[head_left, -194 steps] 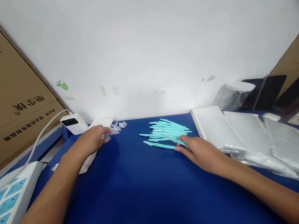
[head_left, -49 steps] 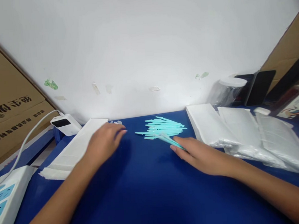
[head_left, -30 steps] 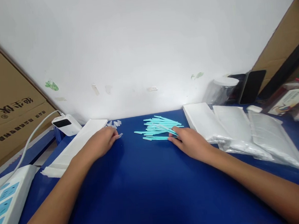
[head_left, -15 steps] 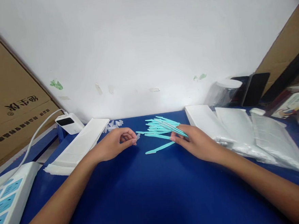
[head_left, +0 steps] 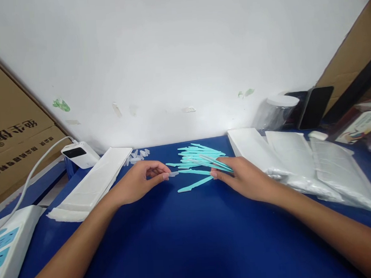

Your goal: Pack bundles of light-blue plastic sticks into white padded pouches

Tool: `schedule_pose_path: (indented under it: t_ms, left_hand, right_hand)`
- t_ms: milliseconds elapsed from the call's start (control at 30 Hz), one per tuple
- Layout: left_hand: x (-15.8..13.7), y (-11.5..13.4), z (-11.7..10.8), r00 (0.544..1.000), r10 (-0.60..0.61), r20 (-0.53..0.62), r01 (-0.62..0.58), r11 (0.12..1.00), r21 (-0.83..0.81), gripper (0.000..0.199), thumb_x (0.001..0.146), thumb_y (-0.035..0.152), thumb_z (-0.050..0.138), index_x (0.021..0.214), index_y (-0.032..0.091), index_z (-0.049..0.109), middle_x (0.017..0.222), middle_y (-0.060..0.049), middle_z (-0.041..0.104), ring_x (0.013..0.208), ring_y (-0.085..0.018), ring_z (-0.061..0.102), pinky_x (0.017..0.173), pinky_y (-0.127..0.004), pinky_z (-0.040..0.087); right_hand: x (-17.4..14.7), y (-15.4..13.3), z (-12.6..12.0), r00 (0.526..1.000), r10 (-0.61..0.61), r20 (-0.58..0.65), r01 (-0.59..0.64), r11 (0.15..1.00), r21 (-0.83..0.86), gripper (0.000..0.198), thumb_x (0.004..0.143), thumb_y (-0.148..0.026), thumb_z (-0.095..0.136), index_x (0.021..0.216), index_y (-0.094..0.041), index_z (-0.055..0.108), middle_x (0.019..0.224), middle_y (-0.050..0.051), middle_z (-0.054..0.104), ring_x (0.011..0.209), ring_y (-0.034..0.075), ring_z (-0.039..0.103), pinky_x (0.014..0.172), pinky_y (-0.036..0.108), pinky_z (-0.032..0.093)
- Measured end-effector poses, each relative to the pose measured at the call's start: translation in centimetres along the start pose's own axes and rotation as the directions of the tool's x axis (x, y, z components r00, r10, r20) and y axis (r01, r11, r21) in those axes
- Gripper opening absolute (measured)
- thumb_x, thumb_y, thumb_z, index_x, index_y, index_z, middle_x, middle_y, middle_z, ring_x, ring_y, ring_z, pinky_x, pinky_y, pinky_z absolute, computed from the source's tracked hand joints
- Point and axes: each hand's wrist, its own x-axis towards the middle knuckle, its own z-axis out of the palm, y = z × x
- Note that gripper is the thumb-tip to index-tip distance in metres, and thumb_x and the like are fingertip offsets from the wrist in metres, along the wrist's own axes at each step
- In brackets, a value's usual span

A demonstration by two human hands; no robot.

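Observation:
Between the thumb and fingertips of my left hand (head_left: 145, 180) is a small translucent blade cap (head_left: 174, 173). My right hand (head_left: 242, 177) is closed on several turquoise eyebrow razors (head_left: 217, 162). One of these razors (head_left: 194, 171) points left from the thumb, its tip at the cap; whether it is inside the cap I cannot tell. Behind it lies a heap of similar razors (head_left: 191, 150) on the blue table (head_left: 180, 241). A single razor (head_left: 193, 184) extends just in front, its right end near my right thumb. More translucent caps (head_left: 137, 156) lie beyond my left hand.
White paper sleeves (head_left: 90, 183) lie at left, near a white device with a screen (head_left: 80, 155) and a power strip (head_left: 14, 252). Filled clear packets (head_left: 343, 174) and a white box (head_left: 252, 149) lie at right, before a lidded jar (head_left: 275, 113). A white wall (head_left: 174, 63) stands behind.
The cap in my left hand has turned to lie level, and its end now meets the tip of the razor from my right hand. The view has shifted slightly.

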Motion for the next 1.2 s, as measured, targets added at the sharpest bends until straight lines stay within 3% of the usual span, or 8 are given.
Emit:
schedule_pose_path:
  t_ms: [367, 567, 733, 900, 1200]
  left_hand:
    - [0.0, 0.2, -0.4, 0.999, -0.013, -0.036, 0.013, 1.000, 0.009, 0.031, 0.095, 0.051, 0.071, 0.104, 0.023, 0.080, 0.096, -0.005, 0.081, 0.087, -0.023, 0.073, 0.081, -0.034, 0.057]
    - [0.0, 0.2, 0.1, 1.000, -0.025, 0.005, 0.025, 0.998, -0.053, 0.030, 0.095, 0.049, 0.073, 0.104, 0.022, 0.080, 0.095, -0.005, 0.081, 0.089, -0.022, 0.075, 0.083, -0.033, 0.057]
    - [0.0, 0.4, 1.6, 0.999, -0.042, 0.029, 0.048, 0.974, -0.220, 0.027, 0.093, 0.045, 0.078, 0.105, 0.021, 0.082, 0.096, -0.006, 0.084, 0.093, -0.022, 0.078, 0.088, -0.032, 0.059]
    - [0.2, 0.3, 2.6, 0.999, -0.038, -0.011, 0.030, 0.902, -0.430, 0.025, 0.090, 0.041, 0.084, 0.103, 0.019, 0.085, 0.091, -0.008, 0.085, 0.079, -0.020, 0.079, 0.078, -0.030, 0.063]
    - [0.0, 0.8, 3.2, 0.999, -0.024, 0.043, 0.042, 0.880, -0.474, 0.023, 0.089, 0.039, 0.084, 0.102, 0.020, 0.087, 0.082, -0.006, 0.084, 0.080, -0.019, 0.079, 0.083, -0.028, 0.063]
  right_hand:
    - [0.1, -0.1, -0.2, 1.000, 0.009, 0.012, -0.010, 1.000, 0.025, 0.038, 0.108, -0.052, 0.049, 0.086, -0.023, 0.060, 0.080, 0.003, 0.067, 0.071, 0.022, 0.059, 0.065, 0.032, 0.038]
    - [0.1, -0.1, 0.0, 1.000, 0.004, 0.015, -0.004, 1.000, 0.000, 0.036, 0.108, -0.048, 0.051, 0.083, -0.023, 0.055, 0.078, 0.001, 0.062, 0.069, 0.020, 0.055, 0.063, 0.031, 0.035]
    - [-0.2, -0.6, 0.0, 0.998, -0.015, 0.062, 0.013, 0.999, 0.035, 0.030, 0.108, -0.041, 0.054, 0.085, -0.023, 0.058, 0.082, 0.002, 0.066, 0.073, 0.021, 0.059, 0.065, 0.031, 0.038]
    - [-0.5, -1.0, 0.1, 0.984, -0.102, 0.147, 0.084, 0.988, 0.126, 0.026, 0.110, -0.036, 0.053, 0.089, -0.022, 0.061, 0.085, 0.001, 0.071, 0.077, 0.019, 0.065, 0.070, 0.030, 0.043]
    - [-1.1, -2.1, 0.0, 0.958, -0.134, 0.253, 0.110, 0.988, 0.108, 0.024, 0.111, -0.036, 0.051, 0.091, -0.023, 0.060, 0.074, -0.003, 0.062, 0.062, 0.015, 0.056, 0.058, 0.028, 0.034]
